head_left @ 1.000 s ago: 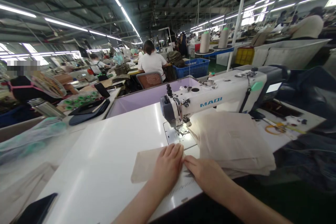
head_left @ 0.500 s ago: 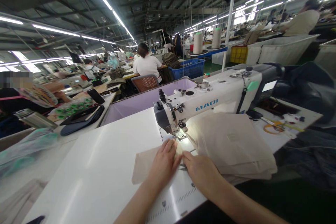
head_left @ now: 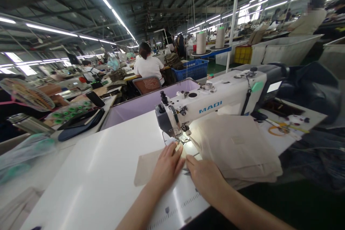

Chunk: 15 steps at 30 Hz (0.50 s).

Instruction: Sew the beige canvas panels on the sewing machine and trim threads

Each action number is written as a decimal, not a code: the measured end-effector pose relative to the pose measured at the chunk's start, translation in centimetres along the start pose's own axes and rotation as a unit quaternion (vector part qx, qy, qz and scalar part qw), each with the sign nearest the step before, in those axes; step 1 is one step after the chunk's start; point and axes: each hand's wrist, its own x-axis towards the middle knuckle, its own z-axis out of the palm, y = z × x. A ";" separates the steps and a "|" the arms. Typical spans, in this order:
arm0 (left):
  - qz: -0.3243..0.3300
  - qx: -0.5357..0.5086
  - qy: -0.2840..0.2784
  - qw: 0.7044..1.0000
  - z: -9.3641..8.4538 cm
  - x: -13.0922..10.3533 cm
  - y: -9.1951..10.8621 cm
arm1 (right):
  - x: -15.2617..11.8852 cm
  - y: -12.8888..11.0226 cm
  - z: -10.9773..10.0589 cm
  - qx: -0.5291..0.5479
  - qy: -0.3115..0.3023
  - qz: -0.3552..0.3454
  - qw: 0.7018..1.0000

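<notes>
My left hand lies with fingers stretched out on a small beige fabric piece, its fingertips close to the presser foot of the white sewing machine. My right hand is closed, thumb and forefinger pinching the near edge of that piece just right of my left hand. A pointed metal tip shows under the right fingers; what it belongs to is hidden. To the right of the needle, a larger stack of beige fabric is spread under the machine arm.
Orange-handled scissors lie on the table's right end. A lilac-lined bin stands behind the table. Thread cones sit on a stand behind the machine. A co-worker sits beyond. A steel flask lies at left.
The whole view has shifted slightly, so things appear a little further left. Both hands and the fabric stay almost in place at the presser foot.
</notes>
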 end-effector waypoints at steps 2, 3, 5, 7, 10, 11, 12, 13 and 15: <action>-0.006 0.001 0.003 1.000 0.1 0.1 -0.1 | 0.1 -0.1 0.1 -0.006 0.004 0.002 1.000; -0.008 0.000 0.003 1.000 0.1 0.2 -0.1 | 0.1 -0.1 0.1 -0.007 0.003 0.005 1.000; -0.012 -0.006 0.002 1.000 -0.1 0.4 -0.1 | 0.3 -0.1 0.0 -0.008 -0.004 0.009 1.000; -0.010 -0.012 0.000 1.000 -0.2 0.5 -0.2 | 0.3 -0.1 -0.1 -0.008 -0.010 0.008 1.000; -0.006 -0.016 -0.010 1.000 -0.4 0.6 -0.2 | 0.4 0.0 0.1 -0.009 -0.007 0.006 1.000; -0.007 -0.016 -0.012 1.000 -0.5 0.6 -0.2 | 0.4 0.0 0.1 -0.009 -0.003 0.006 1.000; -0.008 -0.017 -0.013 1.000 -0.5 0.6 -0.2 | 0.3 0.0 0.2 -0.010 0.001 0.007 1.000; -0.009 -0.018 -0.012 1.000 -0.5 0.6 -0.2 | 0.3 0.0 0.2 -0.010 0.004 0.008 1.000; -0.010 -0.022 -0.009 1.000 -0.4 0.6 -0.3 | 0.3 0.0 0.1 -0.011 0.003 0.009 1.000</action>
